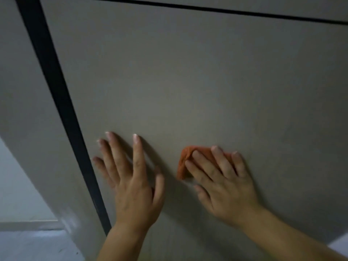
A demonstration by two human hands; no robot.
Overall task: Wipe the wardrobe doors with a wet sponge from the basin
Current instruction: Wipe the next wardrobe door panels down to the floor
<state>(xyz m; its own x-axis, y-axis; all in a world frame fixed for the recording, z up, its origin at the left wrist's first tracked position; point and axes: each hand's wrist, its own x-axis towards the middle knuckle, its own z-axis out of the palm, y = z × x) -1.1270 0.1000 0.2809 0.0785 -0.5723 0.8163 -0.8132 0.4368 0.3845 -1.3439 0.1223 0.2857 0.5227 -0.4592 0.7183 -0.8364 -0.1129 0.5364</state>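
The orange sponge (183, 162) lies flat against the grey-beige wardrobe door (188, 72), low on the panel and a little right of its middle. The right hand (226, 187) covers most of it: the fingers lie nearly straight across the sponge and press it onto the door, so only the sponge's left edge and a strip past the fingertips show. The thumb points left, just below the sponge. To the left, well apart from the sponge, the left hand (131, 185) rests palm-down on the same door with its fingers spread wide and straight, holding nothing; its little finger reaches close to the door's left edge. Both forearms come in from the near bottom edge. A dark vertical gap (56, 91) runs along that left edge and divides this door from the neighbouring door (18, 91). A thin dark horizontal gap (207, 9) bounds the door at the far top, with another panel (263, 4) beyond it. At the lower left a pale floor (28, 245) shows.
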